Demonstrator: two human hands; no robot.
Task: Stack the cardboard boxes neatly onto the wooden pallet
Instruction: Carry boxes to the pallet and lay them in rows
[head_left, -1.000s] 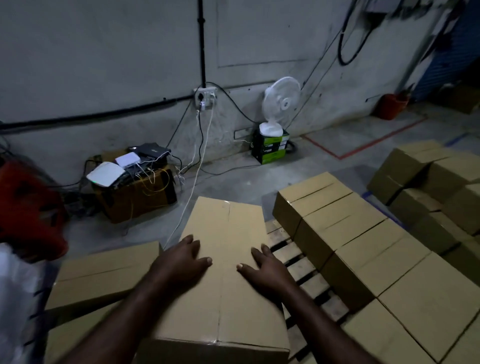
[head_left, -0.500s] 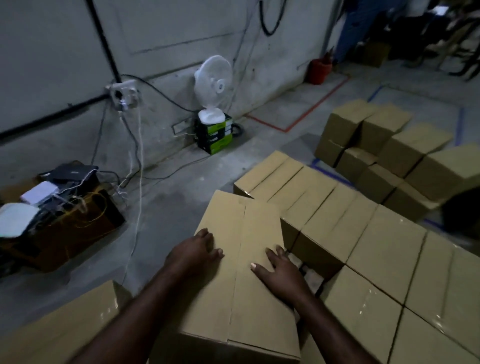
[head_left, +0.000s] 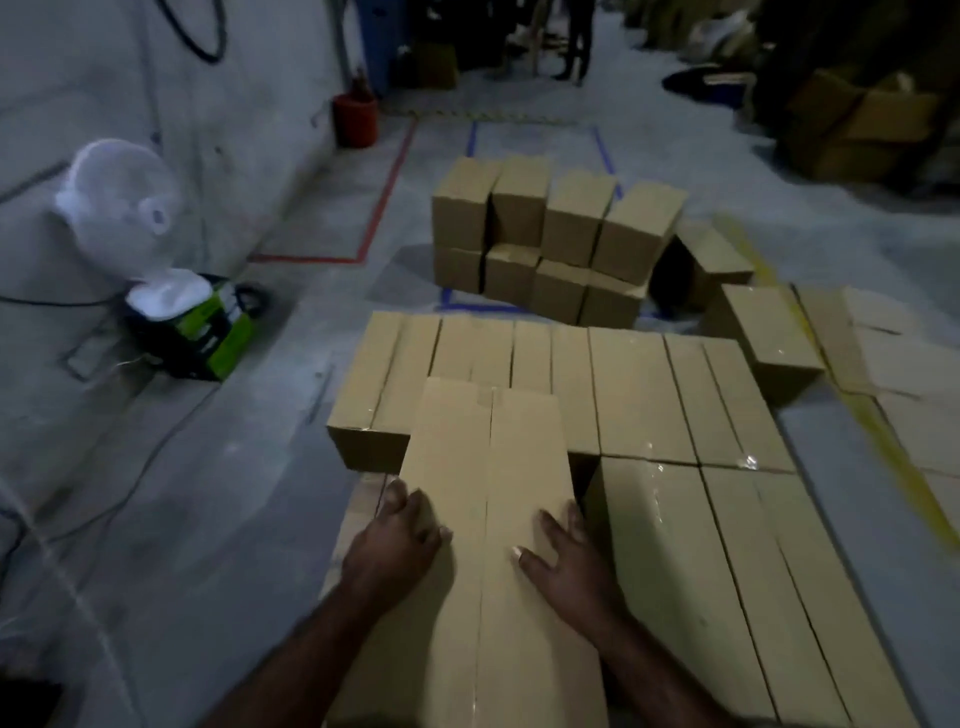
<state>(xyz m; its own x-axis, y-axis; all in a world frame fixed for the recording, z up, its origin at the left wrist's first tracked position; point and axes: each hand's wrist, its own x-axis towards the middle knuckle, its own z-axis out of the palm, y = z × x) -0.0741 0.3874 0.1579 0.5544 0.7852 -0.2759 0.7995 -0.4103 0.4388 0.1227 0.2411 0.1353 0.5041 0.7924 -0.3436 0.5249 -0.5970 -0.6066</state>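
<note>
Where the grey wall meets the concrete floor (head_left: 208, 545) at the far left, a white table fan (head_left: 119, 218) stands on a green-and-black carton (head_left: 208, 338), and a thin black cable (head_left: 52, 301) runs to it along the wall. Further back a red bucket (head_left: 354, 119) sits against the wall, next to a red tape line (head_left: 384, 197) on the floor. Nearer the camera, the left hand (head_left: 395, 545) lies flat and spread on the left part of a long brown cardboard box (head_left: 493, 467). The right hand (head_left: 566, 556) rests the same way on the right part, so neither hand is gripping. Just left of the box a pale strip shows, which looks like a plank of the wooden pallet (head_left: 363, 499); the rest of it is hidden. The box's far end overlaps a flat layer of brown cardboard boxes (head_left: 649, 395) lying side by side, and a dark gap separates it from the neighbour on its right. Beyond the layer, a two-tier pile of smaller brown boxes (head_left: 550, 239) stands inside blue tape marks. To the right are a loose brown box (head_left: 769, 338) and flattened cardboard sheets (head_left: 893, 358) across a yellow floor line (head_left: 883, 441). Dim stacks of cartons (head_left: 857, 124) fill the far right corner.
</note>
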